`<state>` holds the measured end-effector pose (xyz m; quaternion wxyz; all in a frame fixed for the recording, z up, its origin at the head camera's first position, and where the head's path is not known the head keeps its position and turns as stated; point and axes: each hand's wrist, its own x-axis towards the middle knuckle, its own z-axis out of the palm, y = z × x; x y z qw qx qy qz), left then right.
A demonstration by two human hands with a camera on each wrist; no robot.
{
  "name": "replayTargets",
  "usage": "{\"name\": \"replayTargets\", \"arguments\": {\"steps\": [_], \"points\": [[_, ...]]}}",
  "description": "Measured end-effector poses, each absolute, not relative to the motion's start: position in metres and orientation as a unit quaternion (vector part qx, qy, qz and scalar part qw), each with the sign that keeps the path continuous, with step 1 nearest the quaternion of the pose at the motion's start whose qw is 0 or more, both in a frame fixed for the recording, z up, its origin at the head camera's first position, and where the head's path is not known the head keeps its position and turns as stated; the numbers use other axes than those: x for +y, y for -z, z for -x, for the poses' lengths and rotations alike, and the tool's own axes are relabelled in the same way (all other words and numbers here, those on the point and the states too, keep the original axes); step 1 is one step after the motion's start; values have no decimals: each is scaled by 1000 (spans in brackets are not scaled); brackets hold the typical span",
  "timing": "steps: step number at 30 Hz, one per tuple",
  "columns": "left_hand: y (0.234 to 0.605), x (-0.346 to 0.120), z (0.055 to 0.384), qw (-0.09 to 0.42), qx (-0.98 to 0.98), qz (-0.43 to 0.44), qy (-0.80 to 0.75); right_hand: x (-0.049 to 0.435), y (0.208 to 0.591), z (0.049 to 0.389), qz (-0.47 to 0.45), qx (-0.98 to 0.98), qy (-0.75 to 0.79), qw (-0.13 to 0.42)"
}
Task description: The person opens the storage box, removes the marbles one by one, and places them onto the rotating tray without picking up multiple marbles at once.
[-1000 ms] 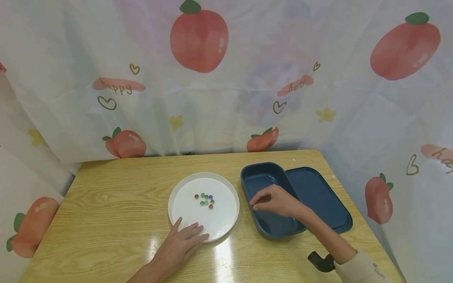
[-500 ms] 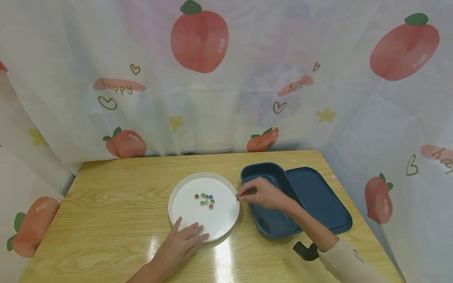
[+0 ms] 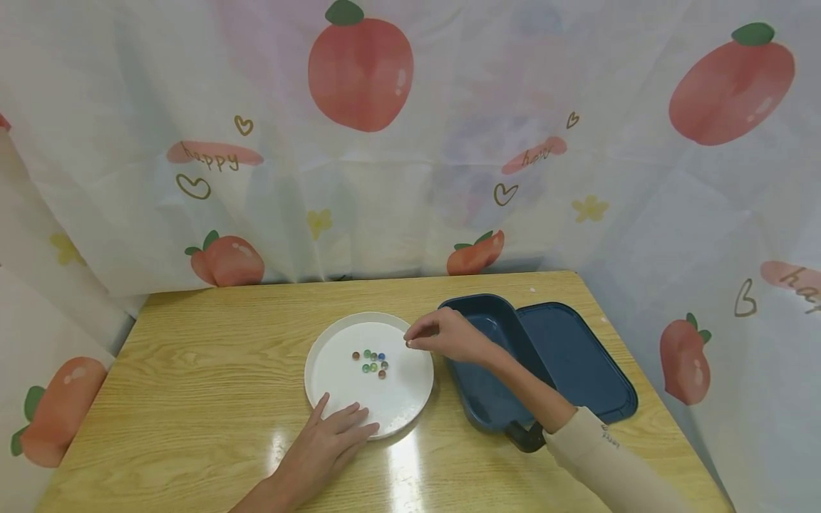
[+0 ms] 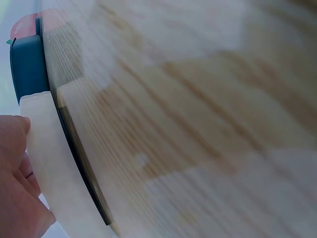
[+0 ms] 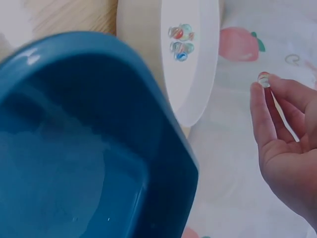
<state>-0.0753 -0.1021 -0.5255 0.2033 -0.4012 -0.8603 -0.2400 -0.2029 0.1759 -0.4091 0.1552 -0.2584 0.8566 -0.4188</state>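
Between thumb and fingertips my right hand [image 3: 452,336] pinches a glass marble [image 5: 264,79], clear with a red swirl, above the right rim of the round white tray [image 3: 340,399]. Several marbles [image 3: 374,368] in green, brown and blue lie grouped near the tray's middle. Fingers spread, my left hand [image 3: 323,449] rests on the tray's near edge. In the left wrist view, the left hand [image 4: 15,173] shows at the tray's outer wall. A dark blue rectangular tub [image 5: 163,114] stands right of the tray, partly covered by my right forearm in the head view.
A flat dark blue lid [image 3: 584,363] lies to the right, against the tub. All stand on a wood-grain table [image 3: 212,370]. Behind it hangs a white curtain [image 3: 398,185] with peach prints. A black camera mount [image 3: 526,436] sits under my right wrist.
My right hand has moved left with the marble, from above the blue tub to above the white tray's right edge. The left hand and the grouped marbles have stayed in place.
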Motion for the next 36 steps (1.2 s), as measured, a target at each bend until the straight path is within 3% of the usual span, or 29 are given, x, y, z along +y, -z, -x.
{"name": "replayTargets", "arguments": {"steps": [36], "points": [[528,-104,77,199,-864,400,231,102,462,235,204,903,351,143]]}}
